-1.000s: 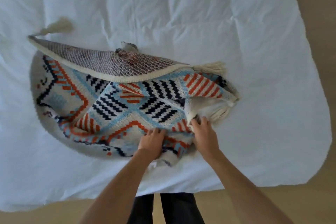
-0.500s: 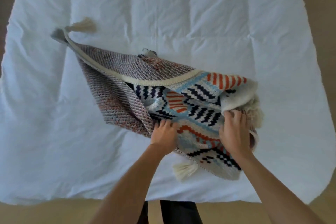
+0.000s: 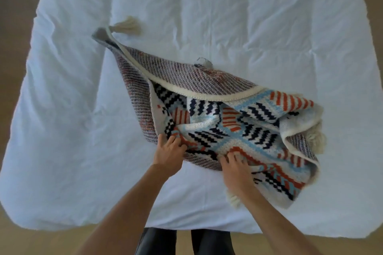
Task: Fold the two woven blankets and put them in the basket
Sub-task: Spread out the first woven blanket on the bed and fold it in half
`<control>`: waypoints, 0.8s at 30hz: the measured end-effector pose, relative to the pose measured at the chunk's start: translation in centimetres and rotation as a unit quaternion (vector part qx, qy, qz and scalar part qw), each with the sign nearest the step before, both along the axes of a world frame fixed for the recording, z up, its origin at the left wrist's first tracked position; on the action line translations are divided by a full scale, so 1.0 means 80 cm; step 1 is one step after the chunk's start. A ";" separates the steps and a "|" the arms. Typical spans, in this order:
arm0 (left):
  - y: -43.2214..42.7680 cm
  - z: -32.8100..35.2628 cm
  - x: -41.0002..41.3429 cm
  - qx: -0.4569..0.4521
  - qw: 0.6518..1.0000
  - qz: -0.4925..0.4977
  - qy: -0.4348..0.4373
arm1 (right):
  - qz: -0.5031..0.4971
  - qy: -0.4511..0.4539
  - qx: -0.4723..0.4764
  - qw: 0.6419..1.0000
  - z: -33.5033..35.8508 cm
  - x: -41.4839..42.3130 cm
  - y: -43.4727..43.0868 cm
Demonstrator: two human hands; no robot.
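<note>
A person standing at the foot of a bed (image 3: 228, 16) works on a woven blanket (image 3: 238, 122), which lies half doubled on the white duvet at centre right of the frame. Its patterned face of blue, orange and navy is turned inward and its striped underside shows along the upper flap. The left hand (image 3: 169, 153) pinches the blanket's edge at lower centre, fingers curled into the cloth. The right hand (image 3: 235, 166), just beside it, grips a bunched fold of the patterned face. Holding the near edge at two points probably lets the person lift and drag the cloth into line for the next fold.

One corner trails away to the upper left and ends in a cream tassel (image 3: 127, 25), so the fold looks loose and far from square. A small grey tab (image 3: 204, 62) stands up from the top edge, possibly a label. No writing or brand can be read on it, or anywhere else. Neither the basket nor a second blanket is in view. Dark trousers (image 3: 159, 240) show at the bottom edge.
</note>
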State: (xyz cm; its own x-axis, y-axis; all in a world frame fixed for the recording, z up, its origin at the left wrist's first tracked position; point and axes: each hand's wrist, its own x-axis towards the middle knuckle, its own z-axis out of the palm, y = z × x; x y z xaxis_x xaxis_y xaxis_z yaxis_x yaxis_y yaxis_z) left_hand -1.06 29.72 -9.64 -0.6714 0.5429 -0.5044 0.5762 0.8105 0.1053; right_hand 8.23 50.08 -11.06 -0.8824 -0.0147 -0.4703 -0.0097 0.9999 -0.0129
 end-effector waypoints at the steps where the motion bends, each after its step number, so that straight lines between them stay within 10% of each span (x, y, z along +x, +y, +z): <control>1: -0.008 -0.001 -0.005 0.009 1.000 0.028 0.005 | -0.019 0.020 -0.016 0.999 0.001 -0.002 -0.013; 10: -0.185 0.008 -0.069 -0.143 0.963 0.221 0.062 | -0.019 -0.043 -0.291 0.956 0.028 -0.045 -0.221; 18: -0.145 0.018 -0.002 0.110 0.859 0.498 -0.036 | -0.028 -0.074 -0.098 0.992 0.020 -0.031 -0.166; 24: -0.114 -0.002 0.043 0.119 0.775 0.602 -0.152 | -0.011 -0.094 -0.018 0.995 0.017 -0.001 -0.136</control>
State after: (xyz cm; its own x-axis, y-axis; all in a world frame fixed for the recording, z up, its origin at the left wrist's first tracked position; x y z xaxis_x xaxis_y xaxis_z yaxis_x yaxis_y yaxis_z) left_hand 2.38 20.57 -9.82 -0.6331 -0.2832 -0.7204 -0.6637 0.6776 0.3168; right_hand 8.14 39.16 -9.67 -0.7795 -0.0155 -0.6262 0.0188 0.9987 -0.0482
